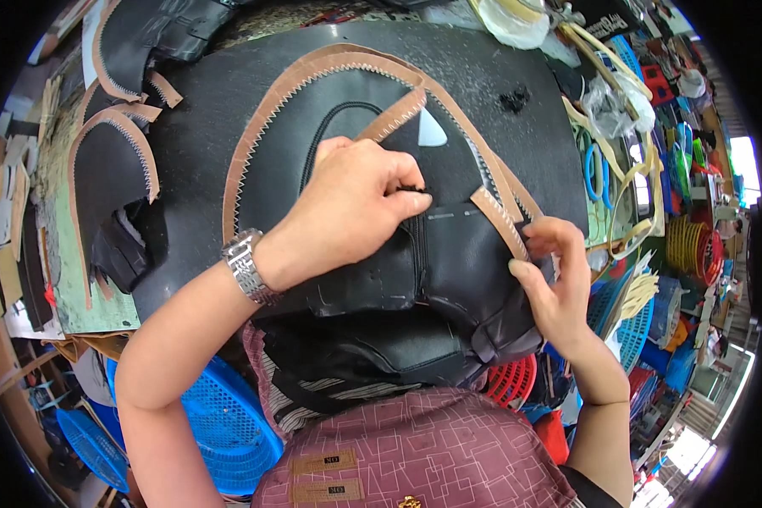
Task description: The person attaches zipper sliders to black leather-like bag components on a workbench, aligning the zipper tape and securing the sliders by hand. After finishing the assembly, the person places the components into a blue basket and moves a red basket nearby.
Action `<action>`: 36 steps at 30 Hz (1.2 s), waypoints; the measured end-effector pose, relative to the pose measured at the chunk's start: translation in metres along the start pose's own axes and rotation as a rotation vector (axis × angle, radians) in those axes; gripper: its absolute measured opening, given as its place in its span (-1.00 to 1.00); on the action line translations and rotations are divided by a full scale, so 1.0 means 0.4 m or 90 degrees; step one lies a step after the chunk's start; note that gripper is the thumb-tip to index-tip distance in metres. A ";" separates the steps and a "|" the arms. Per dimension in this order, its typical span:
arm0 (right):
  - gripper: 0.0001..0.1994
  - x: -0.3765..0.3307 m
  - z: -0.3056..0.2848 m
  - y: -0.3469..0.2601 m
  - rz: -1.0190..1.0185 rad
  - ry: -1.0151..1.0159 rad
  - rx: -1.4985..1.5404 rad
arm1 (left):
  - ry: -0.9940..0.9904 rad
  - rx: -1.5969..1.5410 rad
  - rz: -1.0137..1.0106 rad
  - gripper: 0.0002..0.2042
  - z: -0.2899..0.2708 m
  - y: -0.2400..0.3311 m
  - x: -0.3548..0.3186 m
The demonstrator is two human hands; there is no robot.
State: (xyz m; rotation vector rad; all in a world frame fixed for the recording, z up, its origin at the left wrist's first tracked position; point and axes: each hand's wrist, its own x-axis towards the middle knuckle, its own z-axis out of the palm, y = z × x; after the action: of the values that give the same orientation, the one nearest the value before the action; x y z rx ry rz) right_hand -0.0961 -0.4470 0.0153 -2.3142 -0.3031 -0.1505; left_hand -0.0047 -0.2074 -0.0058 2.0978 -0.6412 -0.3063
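Note:
A large black leather piece with pockets and a zipper lies before me, and brown zigzag-stitched edging tape runs along its curved border. My left hand, with a metal watch on the wrist, is closed in a pinch over the middle of the piece. Something small and dark shows at its fingertips, too hidden to name. At the right border my right hand grips the leather edge between thumb and curled fingers, beside a loose end of the tape. A white triangular patch sits above my left fingers.
Another black piece with brown edging lies at the left of the dark work surface. Blue-handled scissors rest at the right. A blue plastic basket stands below on the left, and a red one below on the right.

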 end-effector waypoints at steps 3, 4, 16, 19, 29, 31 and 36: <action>-0.60 -0.039 -0.007 0.003 0.205 -0.098 0.083 | -0.008 -0.006 -0.006 -0.88 -0.002 -0.004 0.001; -0.61 -0.037 -0.021 -0.012 0.201 -0.135 0.060 | 0.003 0.002 0.011 -0.89 0.001 -0.002 0.000; -0.52 0.142 -0.079 0.129 0.211 -0.244 0.038 | 0.240 -0.413 -0.288 -0.40 -0.181 -0.099 -0.060; -0.61 0.150 -0.079 0.117 0.271 -0.274 0.095 | 0.129 -0.588 -0.365 -0.53 -0.182 -0.095 -0.060; -0.77 0.692 -0.091 -0.286 0.059 -0.103 0.060 | 0.398 -0.573 -0.143 -0.59 -0.691 -0.053 -0.118; -0.59 0.870 -0.137 -0.310 -0.321 -0.025 -0.266 | 0.676 -0.190 -0.006 -0.49 -0.797 -0.170 -0.019; -0.57 0.919 0.275 -0.156 -0.252 -0.173 -0.422 | 0.378 0.306 -0.319 -0.34 -0.473 -0.103 -0.138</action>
State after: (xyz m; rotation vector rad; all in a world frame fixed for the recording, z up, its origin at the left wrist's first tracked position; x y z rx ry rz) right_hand 0.2437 -0.2629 0.0571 -2.9036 -0.9724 -0.1455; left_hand 0.0461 -0.0267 0.0669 2.6224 0.1960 0.2280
